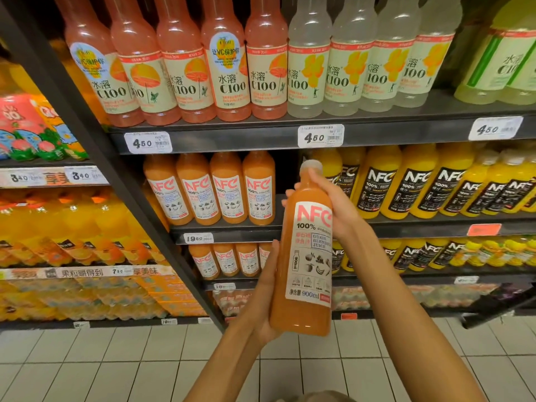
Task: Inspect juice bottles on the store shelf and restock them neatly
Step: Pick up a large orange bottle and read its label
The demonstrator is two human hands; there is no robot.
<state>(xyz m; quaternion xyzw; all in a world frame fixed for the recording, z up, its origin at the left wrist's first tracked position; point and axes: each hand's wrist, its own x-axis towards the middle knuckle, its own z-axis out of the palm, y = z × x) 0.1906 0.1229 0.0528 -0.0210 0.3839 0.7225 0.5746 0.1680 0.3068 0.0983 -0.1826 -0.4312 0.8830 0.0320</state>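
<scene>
the guava juice bottle (304, 256) is held out in front of the shelves, upright with a slight tilt and its label facing the camera, the left hand (265, 297) cupping its lower side and base while the right hand (330, 204) wraps the shoulder just below the cap (311, 165). to inspect it well, keep the base supported and turn it slowly with the upper hand to check the cap and label all round. then i would slide it into the gap right of the matching row (208, 190) on the middle shelf (226, 232), label forward.
</scene>
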